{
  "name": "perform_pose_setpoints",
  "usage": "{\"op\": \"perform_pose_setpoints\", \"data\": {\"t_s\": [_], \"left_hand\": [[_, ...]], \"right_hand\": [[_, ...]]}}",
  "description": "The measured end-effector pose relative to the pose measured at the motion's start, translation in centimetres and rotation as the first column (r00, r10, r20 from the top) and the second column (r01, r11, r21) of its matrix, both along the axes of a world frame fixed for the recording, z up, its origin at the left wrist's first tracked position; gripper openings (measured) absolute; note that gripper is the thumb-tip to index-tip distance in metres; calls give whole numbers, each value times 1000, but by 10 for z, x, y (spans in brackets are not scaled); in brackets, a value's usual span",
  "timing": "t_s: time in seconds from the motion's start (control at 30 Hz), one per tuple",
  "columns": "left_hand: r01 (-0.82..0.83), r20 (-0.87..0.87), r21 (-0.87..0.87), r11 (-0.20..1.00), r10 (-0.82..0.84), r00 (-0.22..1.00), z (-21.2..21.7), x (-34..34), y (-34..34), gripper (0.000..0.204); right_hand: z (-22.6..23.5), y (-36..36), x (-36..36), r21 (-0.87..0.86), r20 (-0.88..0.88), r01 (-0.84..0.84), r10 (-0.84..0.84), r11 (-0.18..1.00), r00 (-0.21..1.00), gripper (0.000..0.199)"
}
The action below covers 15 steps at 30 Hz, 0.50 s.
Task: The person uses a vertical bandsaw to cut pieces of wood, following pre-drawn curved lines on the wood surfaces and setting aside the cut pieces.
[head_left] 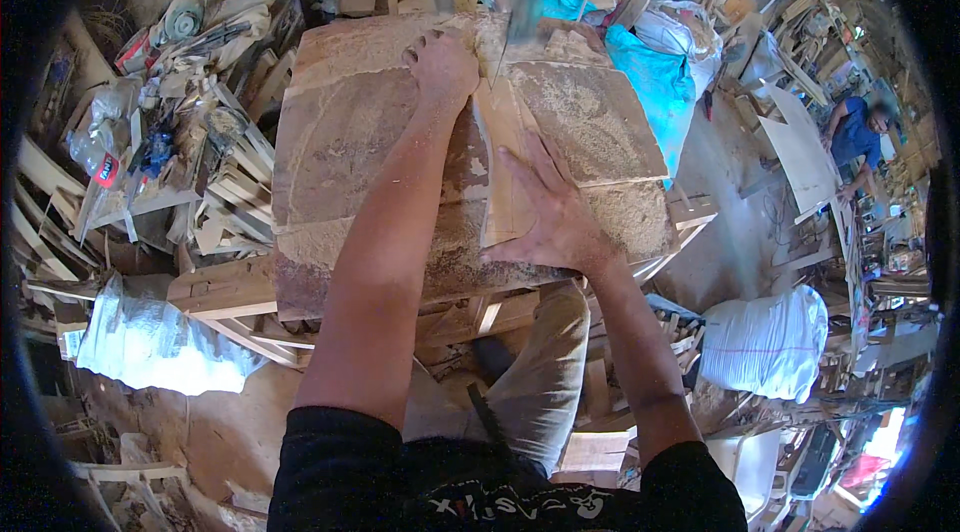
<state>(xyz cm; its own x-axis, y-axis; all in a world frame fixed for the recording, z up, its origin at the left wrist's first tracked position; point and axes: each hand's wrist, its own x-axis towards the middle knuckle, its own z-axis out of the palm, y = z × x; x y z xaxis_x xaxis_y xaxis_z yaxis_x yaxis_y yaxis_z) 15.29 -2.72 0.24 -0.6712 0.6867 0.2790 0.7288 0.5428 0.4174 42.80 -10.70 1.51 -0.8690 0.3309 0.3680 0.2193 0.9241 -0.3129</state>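
Sawing step, judging by the setup. Left hand (pixel 443 67) is fisted w/ knuckles down on the big wooden block (pixel 340 142); can't tell if it grips anything. Just right of that fist a handsaw (pixel 512 17), blurred, stands w/ its blade tip at the far end of a thin wood strip (pixel 505 167). Right hand (pixel 555 217) lies open, fingers spread flat, pinning the strip's near end to the block; holds nothing closed. Sawdust (pixel 590 127) coats the block right of the strip. Next move prob needs firm downward press from the flat hand, w/ fingers kept clear of the blade line.
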Motion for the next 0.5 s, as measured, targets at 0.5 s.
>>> {"op": "perform_pose_setpoints", "data": {"t_s": [0.5], "left_hand": [[18,10,111,994,-19,1000,-7,-5,10,44]], "right_hand": [[0,-1,-5,14,-23,16,-16,1000,1000,128]]}}
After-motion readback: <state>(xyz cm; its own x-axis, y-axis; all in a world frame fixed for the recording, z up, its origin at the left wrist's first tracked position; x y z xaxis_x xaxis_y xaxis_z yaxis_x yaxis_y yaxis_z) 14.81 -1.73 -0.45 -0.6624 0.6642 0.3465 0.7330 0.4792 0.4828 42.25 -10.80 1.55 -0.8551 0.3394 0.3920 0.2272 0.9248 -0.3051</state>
